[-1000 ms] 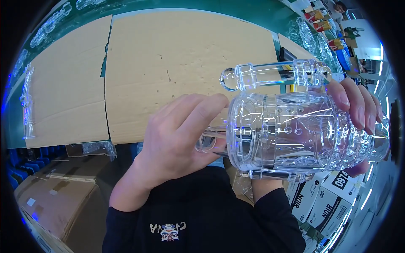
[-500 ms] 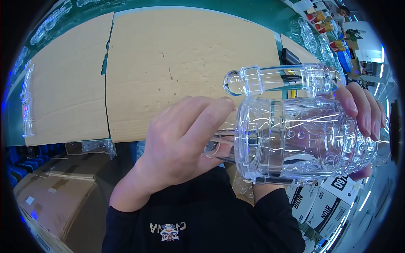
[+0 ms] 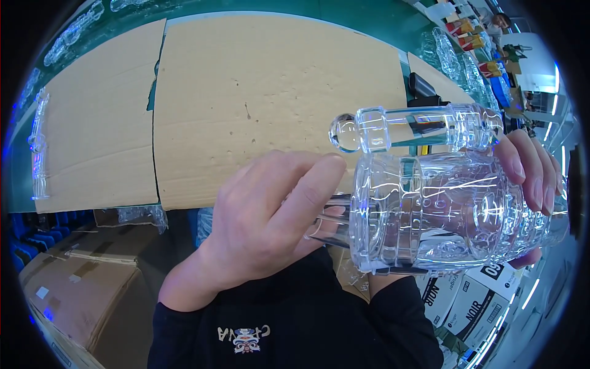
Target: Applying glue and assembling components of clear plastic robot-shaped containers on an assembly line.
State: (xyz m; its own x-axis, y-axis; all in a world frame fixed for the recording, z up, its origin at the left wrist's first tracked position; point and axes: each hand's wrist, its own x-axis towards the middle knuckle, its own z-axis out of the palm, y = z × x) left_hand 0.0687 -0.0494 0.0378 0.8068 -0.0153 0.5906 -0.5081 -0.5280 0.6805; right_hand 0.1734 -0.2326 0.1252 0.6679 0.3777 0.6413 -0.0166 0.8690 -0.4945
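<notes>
By the table's (image 3: 369, 15) near edge, the left hand (image 3: 264, 215) curls around a slender clear tube (image 3: 337, 232) (fingertips hidden) while the right hand (image 3: 530, 169) clasps a clear barrel-shaped vessel (image 3: 448, 203), seemingly a steadying step calling for firm grips.

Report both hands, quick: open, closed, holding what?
Left hand: closed on the clear, glass-like narrow tube.
Right hand: closed around the far end of the clear, glass-like barrel-shaped vessel; palm hidden.

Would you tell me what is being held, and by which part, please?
The right hand holds the clear vessel near its right end; the left hand grips the tube protruding leftward.
</notes>
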